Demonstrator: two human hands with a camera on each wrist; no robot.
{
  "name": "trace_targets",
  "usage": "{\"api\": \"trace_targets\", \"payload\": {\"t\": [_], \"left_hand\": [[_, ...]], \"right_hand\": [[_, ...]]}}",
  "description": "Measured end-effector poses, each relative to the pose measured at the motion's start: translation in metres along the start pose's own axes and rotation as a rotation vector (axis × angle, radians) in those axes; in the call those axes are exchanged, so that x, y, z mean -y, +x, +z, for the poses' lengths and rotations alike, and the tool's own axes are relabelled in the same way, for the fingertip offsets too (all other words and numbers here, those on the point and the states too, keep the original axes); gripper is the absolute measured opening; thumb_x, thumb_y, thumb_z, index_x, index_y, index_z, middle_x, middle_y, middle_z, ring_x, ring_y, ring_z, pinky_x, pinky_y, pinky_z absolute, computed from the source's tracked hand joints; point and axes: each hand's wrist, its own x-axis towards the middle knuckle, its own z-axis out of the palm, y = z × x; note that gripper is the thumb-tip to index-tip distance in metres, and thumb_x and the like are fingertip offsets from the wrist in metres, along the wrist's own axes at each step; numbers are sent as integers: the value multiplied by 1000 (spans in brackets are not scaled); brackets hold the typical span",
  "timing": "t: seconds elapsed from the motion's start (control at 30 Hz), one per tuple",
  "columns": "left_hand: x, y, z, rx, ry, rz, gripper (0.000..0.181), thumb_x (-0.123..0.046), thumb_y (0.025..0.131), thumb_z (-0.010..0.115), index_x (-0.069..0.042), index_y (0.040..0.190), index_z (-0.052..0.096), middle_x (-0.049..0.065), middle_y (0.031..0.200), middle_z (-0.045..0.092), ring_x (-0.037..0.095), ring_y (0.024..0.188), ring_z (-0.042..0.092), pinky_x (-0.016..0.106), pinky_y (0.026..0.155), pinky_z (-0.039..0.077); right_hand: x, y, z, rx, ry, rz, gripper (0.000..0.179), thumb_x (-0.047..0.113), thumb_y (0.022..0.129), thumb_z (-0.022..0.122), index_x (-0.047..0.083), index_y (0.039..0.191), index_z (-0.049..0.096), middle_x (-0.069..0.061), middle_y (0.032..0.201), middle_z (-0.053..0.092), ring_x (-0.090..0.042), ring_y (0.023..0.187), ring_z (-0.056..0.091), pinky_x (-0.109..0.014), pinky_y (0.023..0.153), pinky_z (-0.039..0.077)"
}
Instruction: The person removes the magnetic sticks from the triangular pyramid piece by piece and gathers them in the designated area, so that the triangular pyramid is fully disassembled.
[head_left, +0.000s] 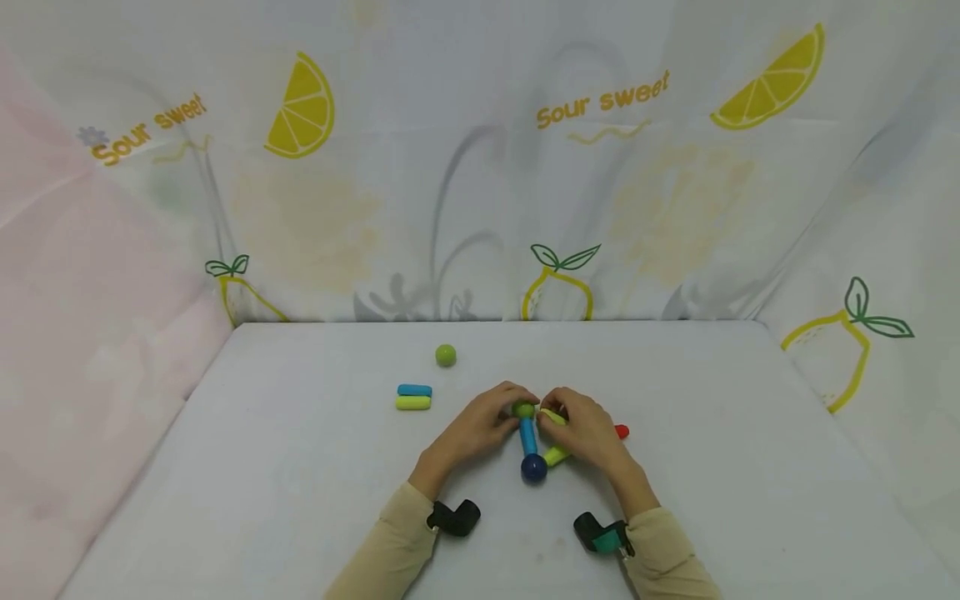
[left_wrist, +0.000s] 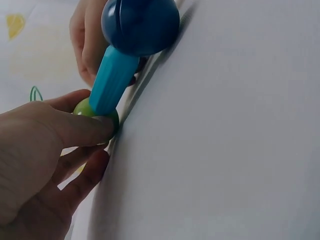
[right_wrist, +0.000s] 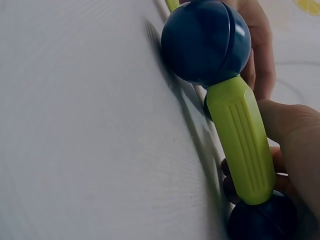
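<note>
Between thumb and fingers, my left hand (head_left: 480, 421) pinches a green magnetic ball (head_left: 523, 409). From that ball a blue stick (head_left: 528, 437) runs to a dark blue ball (head_left: 534, 468), seen large in the left wrist view. A yellow-green stick (right_wrist: 242, 140) leaves the dark blue ball and reaches a second dark ball (right_wrist: 262, 220) under my right hand (head_left: 588, 429). Close to the green ball, the right fingers pinch another yellow-green stick (head_left: 553, 415). A red stick's end (head_left: 622, 431) sticks out past the right hand, which hides the rest.
On the white table (head_left: 300, 483), a loose blue stick (head_left: 415, 390) lies alongside a yellow-green stick (head_left: 413, 403) left of the hands. A loose green ball (head_left: 446, 356) sits behind them. A lemon-print cloth (head_left: 450, 167) hangs at the table's back edge.
</note>
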Motion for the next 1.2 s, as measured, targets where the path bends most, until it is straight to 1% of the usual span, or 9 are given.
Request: {"api": "trace_targets", "payload": {"t": [0.2, 0.33, 0.53, 0.6, 0.67, 0.77, 0.87, 1.0, 1.2], "left_hand": [[2, -7, -13, 36, 32, 3, 35, -2, 88, 64, -11, 121, 60, 3, 119, 59, 15, 113, 56, 32, 95, 47], [6, -12, -18, 61, 19, 9, 34, -3, 88, 64, -10, 121, 59, 2, 119, 58, 15, 112, 55, 30, 92, 48], [8, -17, -24, 78, 11, -51, 34, -7, 89, 65, -14, 122, 60, 8, 133, 49, 18, 116, 53, 28, 86, 49], [8, -18, -26, 79, 18, -54, 34, -7, 88, 65, -14, 121, 60, 8, 133, 49, 18, 115, 53, 28, 85, 49], [9, -19, -28, 78, 24, -32, 34, -6, 88, 65, -13, 121, 60, 7, 130, 52, 18, 112, 55, 30, 85, 49], [9, -19, -29, 75, 17, 5, 33, -5, 88, 65, -11, 120, 60, 4, 123, 57, 17, 111, 55, 31, 89, 49], [9, -19, -28, 76, 1, 30, 34, -5, 89, 63, -9, 122, 59, 5, 122, 60, 18, 112, 56, 33, 91, 48], [10, -18, -26, 77, -3, 35, 36, -4, 89, 62, -8, 125, 57, 6, 123, 61, 19, 114, 55, 33, 91, 47], [12, -17, -26, 55, 17, 31, 37, -5, 89, 62, -9, 126, 57, 6, 123, 61, 19, 111, 56, 31, 89, 48]], "right_hand": [[-1, 0, 0, -1, -9, 7, 14, 24, 86, 66, 13, 94, 62, 3, 81, 58, -10, 73, 49, -27, 66, 41], [-3, 0, 1, -10, -34, -12, 15, 23, 85, 68, 14, 96, 62, 3, 83, 57, -11, 75, 49, -27, 68, 42], [9, -1, 4, -87, -64, -158, 12, 15, 85, 69, 14, 95, 63, 2, 91, 58, -15, 87, 52, -32, 76, 45], [17, -2, 5, -75, -46, -214, 12, 15, 86, 68, 13, 96, 63, 2, 90, 58, -14, 84, 53, -29, 74, 46], [26, -5, 6, -26, -21, -236, 14, 17, 87, 67, 12, 99, 63, 4, 87, 57, -11, 78, 52, -25, 69, 46], [36, -10, 8, 59, -18, -200, 16, 22, 89, 65, 12, 101, 62, 8, 82, 56, -5, 67, 49, -19, 59, 43], [41, -13, 10, 99, -32, -129, 19, 25, 88, 66, 10, 100, 61, 10, 75, 56, -2, 60, 47, -18, 55, 40], [43, -15, 13, 97, -66, -99, 21, 25, 86, 68, 8, 98, 61, 10, 66, 53, -3, 55, 44, -19, 52, 38], [45, -12, 17, 71, -101, -116, 17, 21, 87, 65, 8, 97, 59, 9, 65, 53, -4, 55, 46, -19, 51, 38]]}}
